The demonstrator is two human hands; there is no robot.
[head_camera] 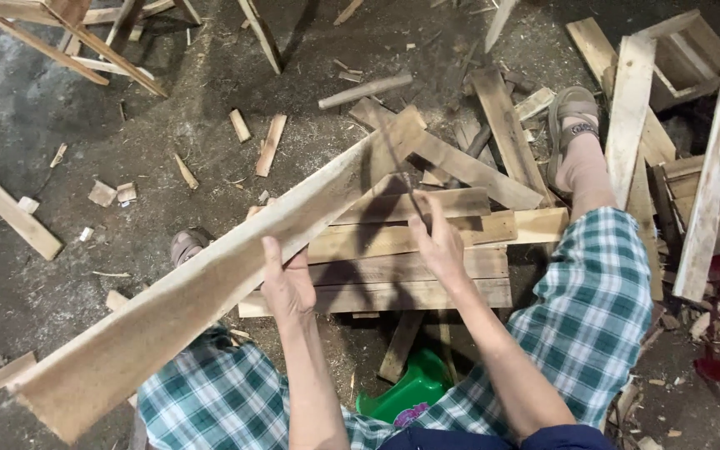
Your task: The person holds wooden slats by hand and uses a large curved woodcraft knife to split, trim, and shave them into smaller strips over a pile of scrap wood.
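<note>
You hold one long pale plank (210,283) slanted across your knees, its far end near the middle of the floor and its near end at the lower left. Under it lies one stack of four flat boards (427,267). Your left hand (287,287) is closed around the plank's lower edge, thumb up on its face. Your right hand (437,242) grips one thin dark tool (406,179), which touches the plank's far part.
</note>
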